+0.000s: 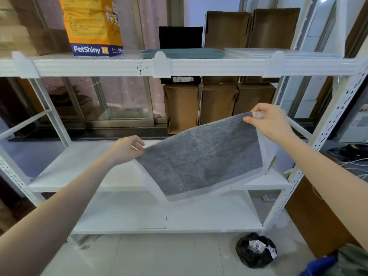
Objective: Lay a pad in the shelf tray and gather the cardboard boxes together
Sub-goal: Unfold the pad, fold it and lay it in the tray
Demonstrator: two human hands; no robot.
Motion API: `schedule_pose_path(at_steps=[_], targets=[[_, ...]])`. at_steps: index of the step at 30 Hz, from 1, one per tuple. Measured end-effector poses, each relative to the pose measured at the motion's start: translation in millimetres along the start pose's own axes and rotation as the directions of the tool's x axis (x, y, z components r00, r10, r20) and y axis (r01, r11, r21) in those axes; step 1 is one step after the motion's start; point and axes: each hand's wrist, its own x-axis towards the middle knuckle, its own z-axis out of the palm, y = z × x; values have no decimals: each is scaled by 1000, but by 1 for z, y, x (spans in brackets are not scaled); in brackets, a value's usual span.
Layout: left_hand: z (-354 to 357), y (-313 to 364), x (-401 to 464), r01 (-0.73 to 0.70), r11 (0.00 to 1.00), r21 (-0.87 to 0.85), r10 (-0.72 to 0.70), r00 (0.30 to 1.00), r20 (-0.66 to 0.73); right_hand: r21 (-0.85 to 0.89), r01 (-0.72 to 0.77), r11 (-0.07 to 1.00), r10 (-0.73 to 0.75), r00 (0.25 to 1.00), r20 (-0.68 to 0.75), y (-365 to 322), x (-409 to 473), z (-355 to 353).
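Observation:
A grey pad (201, 158) with white edges hangs spread out in front of the middle shelf. My left hand (127, 149) pinches its left corner and my right hand (268, 121) pinches its upper right corner, held higher. A flat blue-grey tray (182, 53) lies on the top shelf, above the pad. Two open cardboard boxes (252, 28) stand behind and to the right of the tray. Three more cardboard boxes (217, 104) stand side by side on the middle shelf behind the pad.
A white metal rack (199, 66) fills the view. An orange pet-pad bag (93, 26) stands on the top shelf at left, a black box (180, 37) behind the tray, clear trays (258, 51) at right. A black rubbish bag (255, 250) lies on the floor.

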Motion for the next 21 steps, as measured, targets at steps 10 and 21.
schedule_pose_path(at_steps=[10,21], targets=[[52,105,-17,-157,972,-175,207,925,320,11,246,969,-246,969,25,-49,-6,-1],[67,126,-12,-289,957,-22,284,919,274,-85,225,971,-213,969,128,-34,-1,-35]])
